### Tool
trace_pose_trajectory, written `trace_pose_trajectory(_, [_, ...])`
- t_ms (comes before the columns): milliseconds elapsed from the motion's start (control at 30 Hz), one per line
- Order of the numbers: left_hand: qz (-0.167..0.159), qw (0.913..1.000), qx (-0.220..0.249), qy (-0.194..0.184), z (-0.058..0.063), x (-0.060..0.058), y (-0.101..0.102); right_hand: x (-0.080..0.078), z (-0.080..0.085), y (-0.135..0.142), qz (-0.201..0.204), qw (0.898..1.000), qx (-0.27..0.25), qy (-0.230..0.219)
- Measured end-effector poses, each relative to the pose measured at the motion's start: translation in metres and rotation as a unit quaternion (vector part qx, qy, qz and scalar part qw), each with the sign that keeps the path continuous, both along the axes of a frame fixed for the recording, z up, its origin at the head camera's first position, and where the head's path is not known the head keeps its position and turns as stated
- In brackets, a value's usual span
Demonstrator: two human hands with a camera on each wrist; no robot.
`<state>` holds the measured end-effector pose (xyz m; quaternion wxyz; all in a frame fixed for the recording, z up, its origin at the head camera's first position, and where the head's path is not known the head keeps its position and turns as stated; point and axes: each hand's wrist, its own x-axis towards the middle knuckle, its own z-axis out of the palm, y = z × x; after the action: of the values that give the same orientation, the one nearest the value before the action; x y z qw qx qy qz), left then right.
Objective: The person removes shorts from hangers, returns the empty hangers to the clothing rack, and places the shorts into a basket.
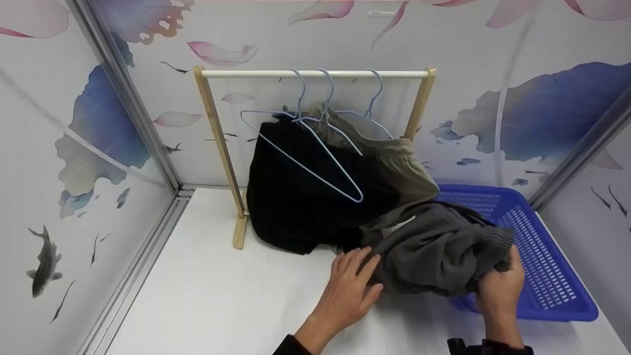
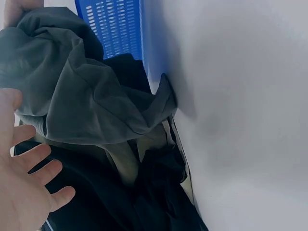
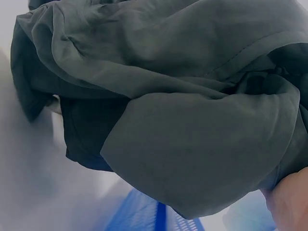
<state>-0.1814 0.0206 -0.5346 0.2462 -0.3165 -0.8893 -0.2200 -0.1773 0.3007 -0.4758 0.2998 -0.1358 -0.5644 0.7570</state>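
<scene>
1. Nearest to us, dark sleeves (image 1: 291,346) come in over the near part of the white desk (image 1: 212,291).
2. The left hand (image 1: 346,292) is over the middle of the desk. Its fingers are spread and lightly bent, at the left end of the grey garment (image 1: 434,251); we cannot tell if they touch the cloth.
3. The right hand (image 1: 503,283) is closer to the right edge of the desk. It grips the right end of the grey garment, at the gathered band; some of its fingers are hidden from us.
4. The grey garment is between both hands, folded and loose, held up at its right end. In the head view it covers part of the blue basket (image 1: 547,266).
5. This basket stands at the right edge of the desk, towards the far right corner, and its wall has many small holes.
6. Farther, we see a black garment (image 1: 291,207), and behind it a beige garment (image 1: 411,172) with an elastic waist.
7. Three light-blue hangers (image 1: 301,91) hang from the white bar of a wooden rack (image 1: 256,74), which stands near the far edge.
8. Behind the rack, the far wall (image 1: 468,39) shows painted petals and blue leaves.
</scene>
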Motion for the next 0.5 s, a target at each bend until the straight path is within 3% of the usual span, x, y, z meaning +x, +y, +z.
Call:
trace_pose_trajectory(233, [0.002, 0.9999, -0.014, 0.006, 0.0, 0.001, 0.002, -0.002, 0.012, 0.01, 0.006, 0.995, -0.076, 0.071])
trace_pose_trajectory(500, [0.003, 0.9999, -0.015, 0.007, -0.001, 0.001, 0.003, -0.009, 0.024, 0.019, -0.002, 0.973, -0.158, 0.166])
